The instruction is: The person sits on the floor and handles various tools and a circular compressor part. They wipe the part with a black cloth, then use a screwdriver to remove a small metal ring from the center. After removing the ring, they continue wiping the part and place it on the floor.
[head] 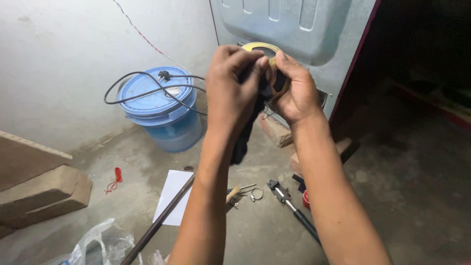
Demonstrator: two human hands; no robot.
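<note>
Both my hands are raised in front of the camera. My left hand (230, 88) pinches the free end of a black strip that hangs down (241, 142) below it. My right hand (294, 91) grips a yellowish roll of tape (260, 47), its ring showing above my fingers. The fingertips of the two hands meet at the roll. Behind them stands the grey metal back panel of an appliance (294, 24).
A blue lidded bucket (162, 110) with a black power cord and plug (164, 76) on top stands left. On the concrete floor lie a white sheet (171, 196), a long dark rod (157, 223), small tools (284, 196), bricks (277, 132), wooden boards (39, 186) and plastic bags (98, 245).
</note>
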